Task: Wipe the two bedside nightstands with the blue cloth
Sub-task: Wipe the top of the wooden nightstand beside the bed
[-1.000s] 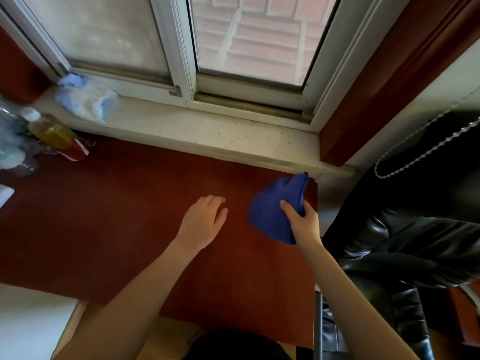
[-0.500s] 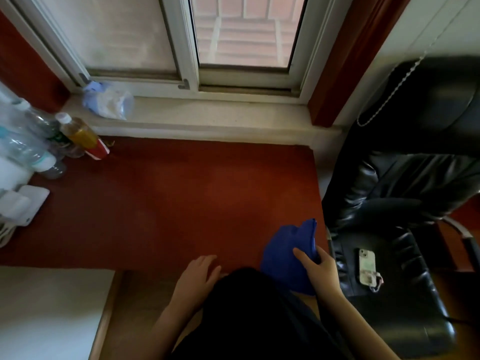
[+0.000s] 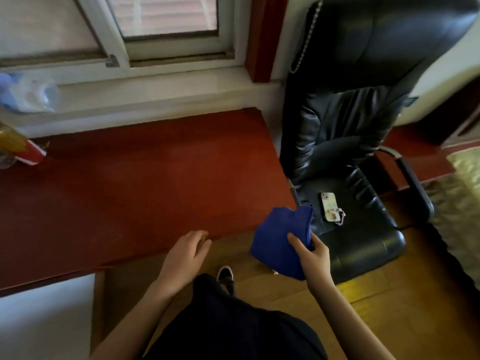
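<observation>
Pinching the bunched blue cloth (image 3: 278, 240) in the right hand (image 3: 311, 258), thumb on top, in the air just off the nightstand (image 3: 130, 190)'s front right corner: probably carrying, not wiping. Slack, empty left hand (image 3: 185, 255) at the front edge, perhaps for balance.

A lived-in home room: red wooden desk (image 3: 135, 183) under a window (image 3: 166, 19), black leather chair (image 3: 358, 113), wood floor (image 3: 363, 294).

Dark blue cloth (image 3: 278, 240) and flat red-brown wooden surface (image 3: 130, 190)
The soft cloth is bunched up and hangs from the right hand (image 3: 314, 258), which pinches it by the near right corner of the smooth, wide surface.
</observation>
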`<state>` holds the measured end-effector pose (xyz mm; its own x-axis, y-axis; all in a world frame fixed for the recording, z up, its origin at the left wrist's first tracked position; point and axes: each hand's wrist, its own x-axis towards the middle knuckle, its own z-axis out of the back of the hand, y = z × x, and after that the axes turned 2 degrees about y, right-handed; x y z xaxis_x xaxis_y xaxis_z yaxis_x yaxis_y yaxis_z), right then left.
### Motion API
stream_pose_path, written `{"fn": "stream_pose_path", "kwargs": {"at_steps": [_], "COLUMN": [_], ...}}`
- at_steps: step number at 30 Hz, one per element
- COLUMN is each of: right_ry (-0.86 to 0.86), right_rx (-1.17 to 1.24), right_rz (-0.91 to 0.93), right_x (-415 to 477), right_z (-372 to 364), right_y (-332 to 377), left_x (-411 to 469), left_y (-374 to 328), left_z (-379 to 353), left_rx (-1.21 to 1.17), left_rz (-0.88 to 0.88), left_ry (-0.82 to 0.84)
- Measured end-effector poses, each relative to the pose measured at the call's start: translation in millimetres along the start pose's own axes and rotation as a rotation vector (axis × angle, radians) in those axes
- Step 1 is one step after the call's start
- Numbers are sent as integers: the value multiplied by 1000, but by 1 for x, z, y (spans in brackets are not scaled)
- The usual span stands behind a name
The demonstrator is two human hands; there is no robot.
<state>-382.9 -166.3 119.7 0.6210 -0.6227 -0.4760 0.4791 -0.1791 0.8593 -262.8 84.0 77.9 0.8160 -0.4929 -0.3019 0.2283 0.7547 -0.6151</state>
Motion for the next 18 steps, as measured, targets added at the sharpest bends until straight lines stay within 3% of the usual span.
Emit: {"fn": "stream_pose_path", "kwargs": {"at_steps": [8,18], "right_ry": [-343,-739], "right_rx": [237,450], "right_rz": [-20,-206], "right_x": [-97,-292], "right_z": [120,248], "right_y": [-75,-233], "left_x": [-13,-152], "left_y": [-91,-171], "left_z": [-77,-232], "left_rx": [112,170], "left_rz": [-293,-446], "left_ry": [209,594]}}
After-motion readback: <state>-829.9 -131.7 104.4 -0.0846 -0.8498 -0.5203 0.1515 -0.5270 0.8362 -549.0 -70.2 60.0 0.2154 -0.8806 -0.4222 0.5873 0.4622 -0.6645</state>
